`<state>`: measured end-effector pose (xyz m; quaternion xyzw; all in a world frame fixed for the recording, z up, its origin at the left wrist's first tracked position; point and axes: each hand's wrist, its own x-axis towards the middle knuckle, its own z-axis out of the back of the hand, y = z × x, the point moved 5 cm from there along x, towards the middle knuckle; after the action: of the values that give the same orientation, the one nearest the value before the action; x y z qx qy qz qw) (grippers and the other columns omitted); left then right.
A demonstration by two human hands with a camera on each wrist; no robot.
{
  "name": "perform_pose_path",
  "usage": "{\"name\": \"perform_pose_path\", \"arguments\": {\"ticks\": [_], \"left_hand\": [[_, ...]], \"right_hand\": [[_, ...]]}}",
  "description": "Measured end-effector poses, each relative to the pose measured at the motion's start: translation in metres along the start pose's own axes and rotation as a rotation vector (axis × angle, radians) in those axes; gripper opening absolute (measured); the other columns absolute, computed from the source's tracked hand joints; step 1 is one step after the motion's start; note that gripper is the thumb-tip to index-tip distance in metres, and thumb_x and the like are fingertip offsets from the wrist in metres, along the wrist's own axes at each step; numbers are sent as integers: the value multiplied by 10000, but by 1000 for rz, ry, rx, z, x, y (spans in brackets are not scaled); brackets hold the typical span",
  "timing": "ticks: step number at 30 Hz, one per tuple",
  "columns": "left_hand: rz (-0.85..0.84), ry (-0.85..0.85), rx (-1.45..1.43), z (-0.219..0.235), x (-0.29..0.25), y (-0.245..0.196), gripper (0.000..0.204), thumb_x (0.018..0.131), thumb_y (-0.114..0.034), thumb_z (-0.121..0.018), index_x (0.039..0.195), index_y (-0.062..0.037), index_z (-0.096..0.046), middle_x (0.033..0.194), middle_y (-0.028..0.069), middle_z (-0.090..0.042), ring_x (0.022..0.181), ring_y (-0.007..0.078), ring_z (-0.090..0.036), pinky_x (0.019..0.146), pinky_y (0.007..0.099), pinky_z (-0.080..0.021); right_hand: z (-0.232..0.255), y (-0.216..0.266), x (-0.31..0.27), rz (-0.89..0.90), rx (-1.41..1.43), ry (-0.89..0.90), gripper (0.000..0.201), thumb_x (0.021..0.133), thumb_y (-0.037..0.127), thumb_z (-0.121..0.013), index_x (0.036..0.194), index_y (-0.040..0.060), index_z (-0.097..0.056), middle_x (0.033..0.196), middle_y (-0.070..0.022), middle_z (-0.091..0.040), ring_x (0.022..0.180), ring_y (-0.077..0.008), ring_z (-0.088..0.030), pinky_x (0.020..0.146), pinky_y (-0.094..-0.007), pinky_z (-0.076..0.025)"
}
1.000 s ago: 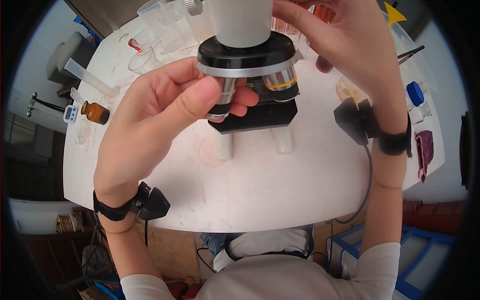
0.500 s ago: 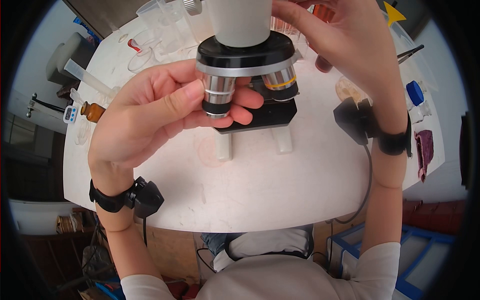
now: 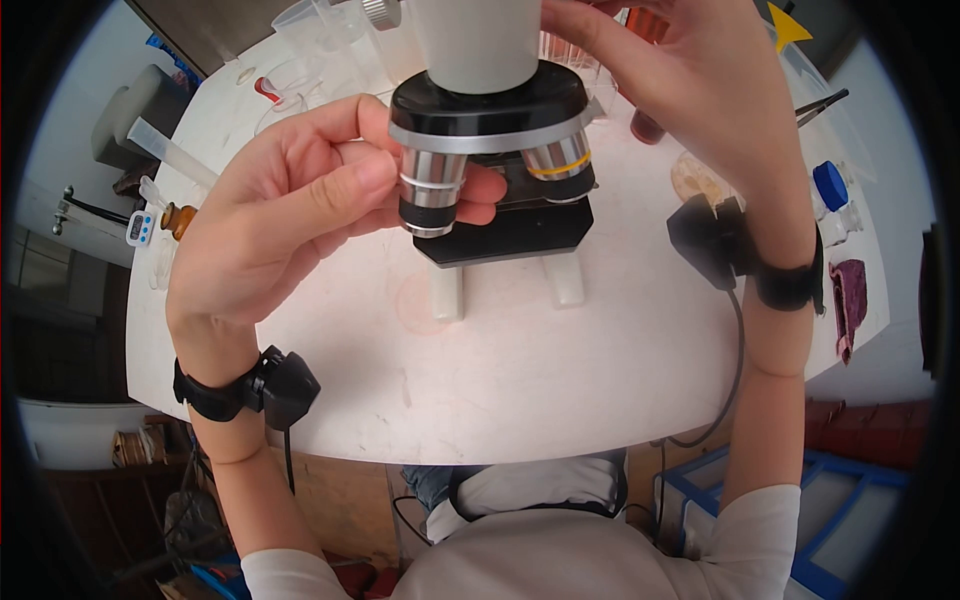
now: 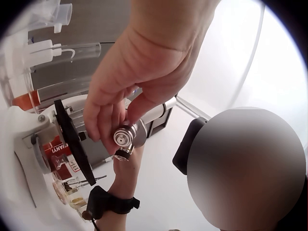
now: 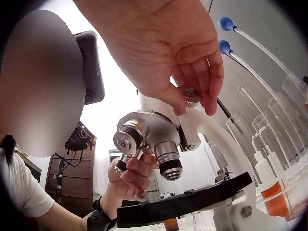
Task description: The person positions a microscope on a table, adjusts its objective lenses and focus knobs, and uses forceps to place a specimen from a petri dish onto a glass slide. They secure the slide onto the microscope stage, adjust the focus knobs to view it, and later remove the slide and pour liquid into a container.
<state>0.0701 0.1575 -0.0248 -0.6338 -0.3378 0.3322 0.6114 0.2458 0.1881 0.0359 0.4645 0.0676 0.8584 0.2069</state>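
A white microscope (image 3: pixel 485 50) with a black and silver nosepiece (image 3: pixel 490 105) stands in front of me. My left hand (image 3: pixel 265 215) has its thumb at the near left side of a silver objective lens (image 3: pixel 432 190), fingers curling behind it. Another objective lens (image 3: pixel 558 165), with a yellow ring, points down on the right. Below them lies the black stage (image 3: pixel 510 237). My right hand (image 3: pixel 715 95) reaches up along the microscope's right side. In the right wrist view its thumb and fingers grip a ridged metal focus knob (image 5: pixel 191 97).
Clear beakers, a measuring cylinder (image 3: pixel 168 150), a brown bottle (image 3: pixel 178 220) and a small timer (image 3: pixel 140 229) stand on the left. A blue-capped bottle (image 3: pixel 829 188) and purple cloth (image 3: pixel 849 300) lie on the right. Droppers with blue bulbs (image 5: pixel 224 47) rise behind the microscope.
My left hand has shifted left, its thumb sliding from the front of the objective lens to its left side, so more of the lens shows. My right hand has stayed in place.
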Motion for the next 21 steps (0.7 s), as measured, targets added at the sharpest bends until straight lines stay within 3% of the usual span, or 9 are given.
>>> {"name": "perform_pose_path", "arguments": {"ticks": [2,4,9,11,13,17,21], "left_hand": [[-8,-1,20,2,1,2,524,797,-281,-643,1182,18,-451,1000,157,-604,942,239,-594,857,339,-448],[-19,0,40,3,1,4,533,789,-291,-654,1179,14,-457,997,146,-608,935,224,-595,850,326,-449],[-34,-28,63,-1,3,5,593,734,-336,-712,1166,-4,-477,1009,95,-604,927,162,-588,835,288,-448],[-26,-24,79,0,1,5,578,748,-336,-697,1166,0,-479,1023,98,-599,934,168,-586,845,297,-446],[-18,-19,93,1,1,5,564,763,-336,-682,1165,4,-481,1037,101,-593,942,174,-584,855,305,-443],[-25,16,46,-3,1,4,526,802,-327,-636,1176,8,-481,1055,118,-587,964,209,-578,889,338,-430],[-29,16,44,-3,2,3,528,790,-311,-652,1176,6,-478,1046,125,-590,970,230,-576,881,339,-431]], "right_hand": [[2,12,1,100,-64,-25,244,722,-4,-645,938,-74,-555,833,-167,-631,683,-194,-633,623,-235,-493],[4,6,6,-151,27,52,243,724,-2,-645,938,-75,-555,832,-167,-631,680,-193,-632,621,-235,-493],[3,11,4,-35,14,37,241,726,-3,-645,939,-71,-557,824,-162,-629,672,-189,-627,617,-231,-490],[4,13,5,-3,-40,43,240,726,-4,-645,940,-69,-557,823,-160,-629,672,-187,-626,618,-229,-490],[4,6,6,-149,16,57,240,727,-7,-642,944,-68,-558,825,-160,-627,679,-183,-624,622,-227,-489],[4,5,5,-160,27,56,242,729,-6,-639,948,-68,-557,829,-161,-626,688,-184,-623,626,-228,-490],[4,10,1,6,-20,51,238,729,-10,-637,944,-72,-558,834,-167,-628,685,-194,-627,628,-231,-493]]}}
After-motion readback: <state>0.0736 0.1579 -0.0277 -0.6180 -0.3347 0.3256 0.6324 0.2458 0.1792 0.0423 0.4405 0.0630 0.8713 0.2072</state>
